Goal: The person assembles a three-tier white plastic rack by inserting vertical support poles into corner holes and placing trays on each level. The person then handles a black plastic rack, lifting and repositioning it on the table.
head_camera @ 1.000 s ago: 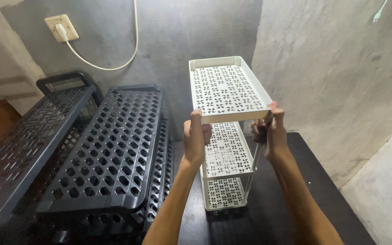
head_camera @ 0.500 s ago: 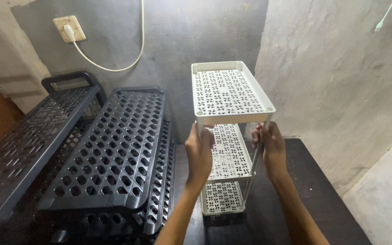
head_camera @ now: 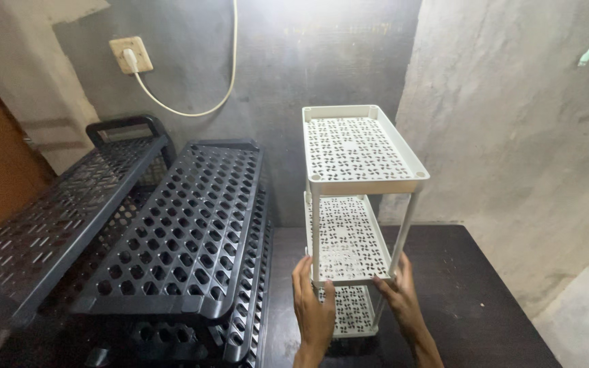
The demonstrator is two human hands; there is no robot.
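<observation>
Head view, rack: the white three-shelf rack (head_camera: 356,218) stands upright on the dark table (head_camera: 472,286), close to the grey wall (head_camera: 512,136), its lowest shelf near the table edge.
Left hand: the left hand (head_camera: 313,307) presses flat against the front left post at the middle shelf, fingers straight and spread, not curled round anything.
Right hand: the right hand (head_camera: 398,293) mirrors it on the right post, fingers extended; the two palms squeeze the rack between them, likely to steady it.
Neighbours: two black perforated racks (head_camera: 172,232) lean just beside it; a wall socket (head_camera: 131,54) with a white cable (head_camera: 199,102) sits above.
Change: both hands have slid down from just under the top shelf to the middle one.
</observation>
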